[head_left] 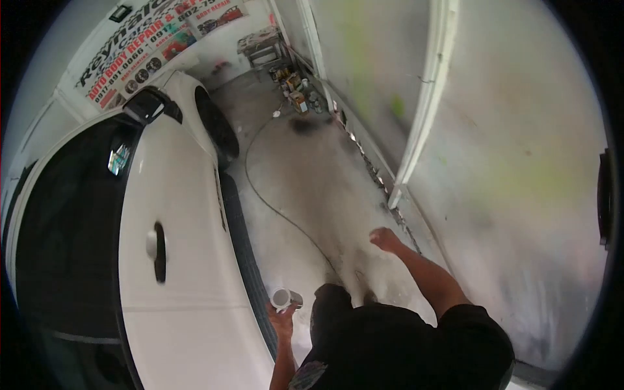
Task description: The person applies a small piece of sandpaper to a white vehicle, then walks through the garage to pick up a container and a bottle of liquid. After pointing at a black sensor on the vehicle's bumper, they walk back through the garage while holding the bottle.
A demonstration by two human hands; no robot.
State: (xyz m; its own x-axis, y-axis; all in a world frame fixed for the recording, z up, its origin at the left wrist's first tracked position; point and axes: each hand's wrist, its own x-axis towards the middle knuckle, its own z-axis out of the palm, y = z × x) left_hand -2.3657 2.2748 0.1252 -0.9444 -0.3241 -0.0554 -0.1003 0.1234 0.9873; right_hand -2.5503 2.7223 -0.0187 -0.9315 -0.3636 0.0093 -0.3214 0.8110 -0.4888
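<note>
My left hand (pixel 281 320) is wrapped round a white cup (pixel 282 298), held upright low beside the car, its round mouth facing up at me. The inside of the cup looks pale grey. Out to the right, my right hand (pixel 386 240) hangs over the floor with its fingers curled in, and no object shows in it. Closest to my left hand is the side of a white car (pixel 188 260), with its door handle (pixel 157 252) farther left.
A thin hose (pixel 283 214) curves along the dusty concrete floor (pixel 299 162) towards my feet. Several cans and boxes (pixel 298 97) stand at the far end, near a small table (pixel 261 49). A paint-stained wall (pixel 520 149) runs along the right; a printed banner (pixel 143 62) hangs at the back left.
</note>
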